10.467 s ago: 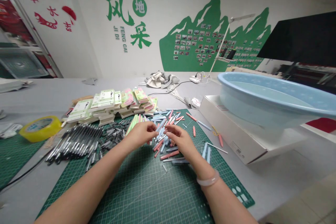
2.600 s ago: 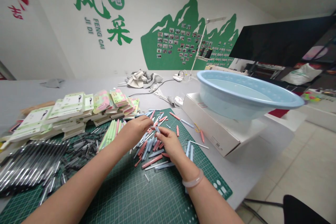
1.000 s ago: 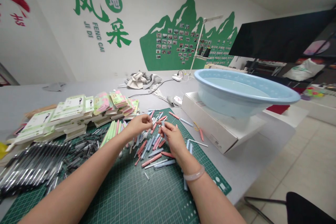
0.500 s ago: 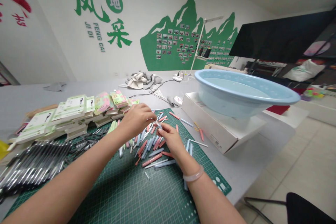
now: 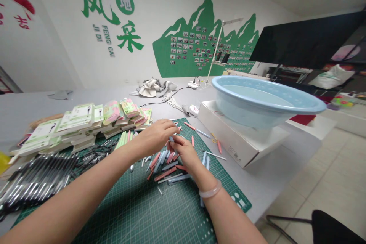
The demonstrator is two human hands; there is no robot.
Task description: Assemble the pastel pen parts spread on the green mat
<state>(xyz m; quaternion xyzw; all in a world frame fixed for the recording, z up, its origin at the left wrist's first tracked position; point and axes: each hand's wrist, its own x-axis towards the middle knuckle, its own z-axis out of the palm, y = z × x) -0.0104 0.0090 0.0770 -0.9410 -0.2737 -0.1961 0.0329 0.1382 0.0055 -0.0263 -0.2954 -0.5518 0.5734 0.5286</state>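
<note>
My left hand [image 5: 160, 134] and my right hand [image 5: 183, 150] meet over a heap of pen parts on a green cutting mat [image 5: 137, 209]. The right fingers pinch a small light blue pen part [image 5: 171, 138], mostly covered by the fingers. Closed fingertips of my left hand touch or nearly touch its upper end; what they hold is hidden. Pink pen parts [image 5: 166, 174], blue pen parts [image 5: 179, 178] and thin white sticks lie below and around both hands. A bangle circles my right wrist.
Black pens [image 5: 37, 177] lie in rows at left, near stacked packs of paper pads [image 5: 77, 116]. Pale green pen parts [image 5: 123, 139] sit beside my left forearm. A blue basin [image 5: 243, 110] stands on a white box [image 5: 228, 137] at right. Cloth [image 5: 151, 87] lies behind.
My left hand has moved slightly right and down, closing in on the right hand. The white stick seen between the hands is now hidden. My right hand has barely shifted.
</note>
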